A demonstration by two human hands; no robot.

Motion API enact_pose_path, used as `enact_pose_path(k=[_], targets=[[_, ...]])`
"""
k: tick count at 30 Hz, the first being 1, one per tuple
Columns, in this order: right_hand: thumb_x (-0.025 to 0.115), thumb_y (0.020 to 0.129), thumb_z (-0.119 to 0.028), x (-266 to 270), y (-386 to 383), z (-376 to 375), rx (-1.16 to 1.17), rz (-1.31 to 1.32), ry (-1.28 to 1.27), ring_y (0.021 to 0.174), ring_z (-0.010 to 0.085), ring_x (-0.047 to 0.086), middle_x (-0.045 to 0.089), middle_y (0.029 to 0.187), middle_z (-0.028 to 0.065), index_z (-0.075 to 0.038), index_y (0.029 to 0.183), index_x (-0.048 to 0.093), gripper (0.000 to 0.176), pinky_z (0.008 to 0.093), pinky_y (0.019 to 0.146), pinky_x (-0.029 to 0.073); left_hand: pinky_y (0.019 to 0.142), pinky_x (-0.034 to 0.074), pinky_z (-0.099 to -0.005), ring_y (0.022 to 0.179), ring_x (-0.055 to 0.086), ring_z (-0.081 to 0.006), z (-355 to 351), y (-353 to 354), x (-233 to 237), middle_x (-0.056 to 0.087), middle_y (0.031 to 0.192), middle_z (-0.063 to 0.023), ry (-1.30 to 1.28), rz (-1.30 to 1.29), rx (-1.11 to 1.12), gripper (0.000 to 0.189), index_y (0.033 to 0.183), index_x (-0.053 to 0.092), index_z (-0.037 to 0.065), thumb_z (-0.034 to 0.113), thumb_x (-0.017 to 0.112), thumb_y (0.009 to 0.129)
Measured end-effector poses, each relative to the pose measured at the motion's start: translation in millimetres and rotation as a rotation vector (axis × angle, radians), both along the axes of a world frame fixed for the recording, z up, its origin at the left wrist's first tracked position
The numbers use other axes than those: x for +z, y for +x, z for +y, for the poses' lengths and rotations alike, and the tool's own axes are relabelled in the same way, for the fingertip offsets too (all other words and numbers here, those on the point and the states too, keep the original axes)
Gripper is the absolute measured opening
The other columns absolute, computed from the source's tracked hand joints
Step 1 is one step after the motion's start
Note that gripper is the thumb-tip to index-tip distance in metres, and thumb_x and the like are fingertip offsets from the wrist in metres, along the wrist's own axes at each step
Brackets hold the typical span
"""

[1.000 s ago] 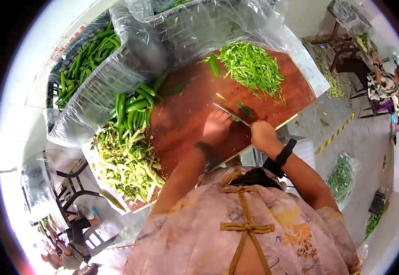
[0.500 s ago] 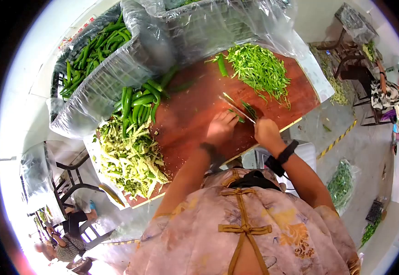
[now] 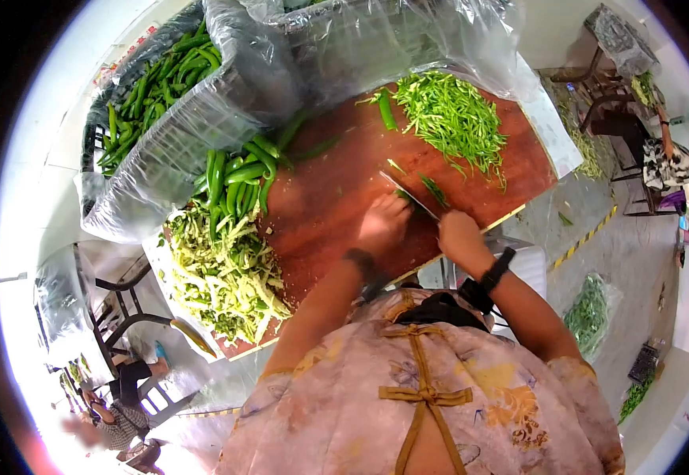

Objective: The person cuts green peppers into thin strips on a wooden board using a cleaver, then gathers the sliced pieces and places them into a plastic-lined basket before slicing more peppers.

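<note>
While our right hand (image 3: 461, 240) closes round the knife (image 3: 396, 184), our curled left hand (image 3: 384, 220) pins a green pepper (image 3: 403, 195) against the table (image 3: 313, 206); likely light, crisp, slippery, best gripped clear of the edge.

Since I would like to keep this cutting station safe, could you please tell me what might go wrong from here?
The knife in the right hand lies right beside the fingers of the left hand, so a slip could nick them. The pale cut pieces reach close to the edge of the board, so some might drop off. The whole green peppers lie against those pieces, so they could get mixed.
</note>
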State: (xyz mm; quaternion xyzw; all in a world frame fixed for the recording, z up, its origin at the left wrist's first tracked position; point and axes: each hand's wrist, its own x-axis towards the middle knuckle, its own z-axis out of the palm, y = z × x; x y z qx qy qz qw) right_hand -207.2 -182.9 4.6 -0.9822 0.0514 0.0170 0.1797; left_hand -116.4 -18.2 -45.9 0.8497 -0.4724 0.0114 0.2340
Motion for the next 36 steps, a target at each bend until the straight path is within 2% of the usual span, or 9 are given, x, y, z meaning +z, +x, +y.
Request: enact_pose_path(k=[3,6,8,12,14,25,31,33,36], targets=[[0.056,0.071,-0.006,-5.6,36.8,9.0,0.023,-0.08,-0.001,0.069,0.0411,0.059,0.058,0.069,0.0225,0.0,0.064,0.06,0.01,0.0486,0.063,0.047,0.088,0.042,-0.038,0.098,0.055,-0.024,0.1,1.1,-2.5,0.058,0.097,-0.0071,-0.029,0.012,-0.006,0.029,0.098,0.064,0.005,0.011,0.056,0.071],[0.057,0.071,-0.008,-14.4,52.9,5.0,0.026,-0.158,-0.039,0.067,0.0413,0.058,0.057,0.068,0.0226,0.001,0.063,0.059,0.012,0.0498,0.062,0.046,0.089,0.042,-0.0381,0.1,0.055,-0.024,0.9,5.6,-2.4,0.059,0.099,-0.0072,-0.165,0.158,-0.007,0.029,0.098,0.064,0.005,0.011,0.056,0.071],[0.058,0.073,-0.008,-21.8,44.6,-7.4,0.029,-0.152,-0.059,0.066,0.0415,0.058,0.057,0.067,0.0226,0.001,0.064,0.059,0.013,0.0503,0.06,0.046,0.09,0.042,-0.0384,0.102,0.054,-0.0244,1.0,3.8,0.8,0.059,0.101,-0.0073,-0.118,-0.05,-0.03,0.03,0.099,0.064,0.005,0.01,0.056,0.07],[0.058,0.078,-0.012,9.0,2.7,-7.0,-0.025,-0.049,-0.038,0.068,0.0403,0.058,0.056,0.066,0.0217,0.0,0.067,0.061,0.017,0.0489,0.062,0.046,0.091,0.041,-0.0386,0.105,0.054,-0.0247,0.7,0.6,6.6,0.059,0.103,-0.0072,-0.084,-0.018,-0.017,0.031,0.1,0.063,0.005,0.009,0.056,0.07],[0.057,0.079,-0.013,17.1,-13.2,-3.9,-0.015,0.014,-0.049,0.069,0.04,0.058,0.057,0.069,0.0222,0.001,0.07,0.061,0.016,0.0485,0.063,0.046,0.092,0.041,-0.0389,0.104,0.054,-0.025,-0.7,0.3,5.4,0.059,0.103,-0.0071,0.028,0.024,0.015,0.031,0.101,0.063,0.005,0.009,0.056,0.07],[0.055,0.079,-0.011,10.7,-14.6,5.0,-0.032,0.141,-0.07,0.073,0.0382,0.059,0.059,0.073,0.0211,0.001,0.07,0.061,0.016,0.047,0.068,0.047,0.088,0.041,-0.0368,0.096,0.054,-0.0225,4.3,1.7,8.9,0.056,0.093,-0.0061,-0.062,-0.019,-0.015,0.03,0.097,0.063,0.006,0.01,0.057,0.068],[0.056,0.077,-0.012,6.5,-9.9,3.9,-0.009,0.129,-0.123,0.073,0.0389,0.058,0.058,0.072,0.0211,0.0,0.069,0.061,0.015,0.0471,0.069,0.047,0.086,0.041,-0.0364,0.094,0.053,-0.022,-0.6,0.8,11.6,0.055,0.089,-0.0055,-0.095,-0.026,-0.035,0.023,0.089,0.065,0.006,0.011,0.057,0.067],[0.057,0.073,-0.009,-3.3,-13.8,7.3,0.016,0.021,-0.109,0.07,0.0392,0.058,0.058,0.068,0.0207,0.0,0.065,0.061,0.013,0.0469,0.067,0.047,0.085,0.041,-0.0369,0.093,0.054,-0.0222,-2.7,-0.3,10.6,0.056,0.09,-0.0057,-0.096,-0.014,-0.032,0.021,0.086,0.064,0.006,0.011,0.057,0.067],[0.057,0.069,-0.007,-0.3,-11.2,11.5,-0.064,0.092,-0.073,0.066,0.0394,0.059,0.058,0.065,0.0199,-0.001,0.059,0.06,0.012,0.0469,0.063,0.048,0.085,0.041,-0.0373,0.093,0.054,-0.0223,2.1,1.7,11.4,0.058,0.092,-0.006,-0.081,-0.019,-0.043,0.019,0.084,0.064,0.006,0.011,0.057,0.067]])
